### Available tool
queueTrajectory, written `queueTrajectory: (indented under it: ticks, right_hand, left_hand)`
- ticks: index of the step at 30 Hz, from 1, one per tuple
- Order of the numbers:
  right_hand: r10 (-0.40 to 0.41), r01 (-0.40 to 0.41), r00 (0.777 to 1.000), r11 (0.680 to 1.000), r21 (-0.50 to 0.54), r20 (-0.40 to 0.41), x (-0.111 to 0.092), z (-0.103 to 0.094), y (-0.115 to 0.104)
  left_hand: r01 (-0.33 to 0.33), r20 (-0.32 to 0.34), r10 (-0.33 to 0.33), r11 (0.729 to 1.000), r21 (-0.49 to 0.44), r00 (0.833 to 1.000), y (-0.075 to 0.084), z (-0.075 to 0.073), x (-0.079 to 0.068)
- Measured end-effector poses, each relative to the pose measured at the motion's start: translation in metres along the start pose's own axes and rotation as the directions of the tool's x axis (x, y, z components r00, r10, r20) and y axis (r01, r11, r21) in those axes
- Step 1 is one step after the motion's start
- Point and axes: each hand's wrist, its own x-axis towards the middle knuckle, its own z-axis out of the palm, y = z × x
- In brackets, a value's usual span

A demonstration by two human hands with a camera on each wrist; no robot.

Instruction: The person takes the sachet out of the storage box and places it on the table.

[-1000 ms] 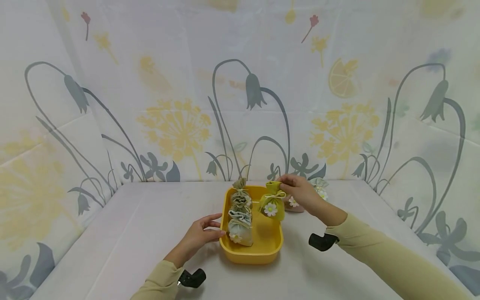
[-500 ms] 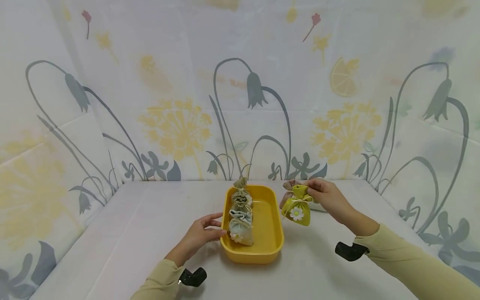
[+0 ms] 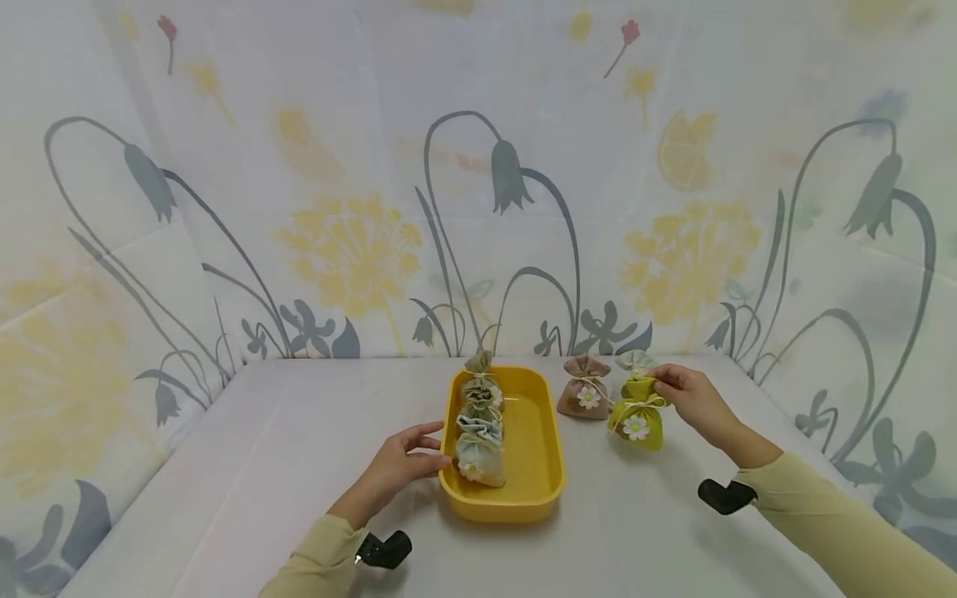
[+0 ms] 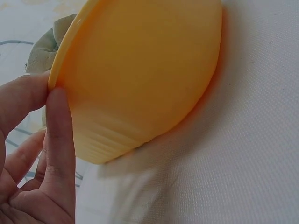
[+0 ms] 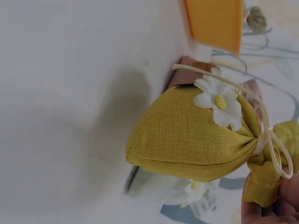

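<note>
My right hand (image 3: 699, 407) pinches the gathered neck of a yellow-green drawstring pouch (image 3: 637, 425) with a white flower. In the right wrist view the pouch (image 5: 191, 135) hangs apart from the table, its cord tied in a bow. My left hand (image 3: 399, 465) holds the left rim of a yellow plastic tub (image 3: 508, 511). The left wrist view shows its thumb and a finger (image 4: 60, 126) on either side of the tub's rim. Along the tub's left side, a pale blue-grey pouch (image 3: 480, 461) and olive-green pouches (image 3: 478, 394) stand in a row.
Right of the tub, a brown-pink pouch (image 3: 585, 390) with a white flower sits on the white table (image 3: 299, 448). A pale pouch (image 3: 634, 360) stands behind the yellow-green one, partly hidden. A flower-printed cloth (image 3: 359, 166) hangs behind.
My right hand has carried the yellow-green pouch from over the tub's right side to the right, past the brown-pink pouch, which now shows fully. The left hand has stayed at the rim.
</note>
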Motion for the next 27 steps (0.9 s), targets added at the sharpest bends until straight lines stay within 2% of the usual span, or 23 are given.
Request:
queueTrajectory:
  ticks: [6, 10, 17, 22, 27]
  right_hand:
    - [-0.012, 0.012, 1.000, 1.000, -0.019, -0.016, 0.009, 0.001, 0.026]
    - [-0.021, 0.020, 1.000, 0.999, -0.027, -0.012, 0.011, 0.002, 0.035]
    - [0.023, -0.024, 0.999, 0.999, -0.035, -0.039, 0.012, 0.002, 0.033]
    - [0.062, -0.064, 0.994, 0.998, -0.017, -0.087, 0.008, -0.002, 0.032]
    - [0.062, -0.059, 0.990, 0.998, 0.025, -0.126, 0.003, -0.007, 0.029]
  left_hand:
    - [0.002, 0.008, -0.002, 1.000, 0.008, 1.000, 0.001, 0.001, 0.000]
    - [-0.001, 0.021, 0.001, 1.000, 0.015, 1.000, 0.000, 0.002, 0.001]
    - [0.006, 0.002, -0.006, 1.000, 0.013, 1.000, -0.001, 0.001, 0.002]
    - [0.000, -0.002, 0.000, 1.000, 0.000, 1.000, -0.001, 0.000, 0.001]
    - [-0.003, -0.002, 0.003, 1.000, -0.007, 1.000, -0.001, -0.001, 0.000]
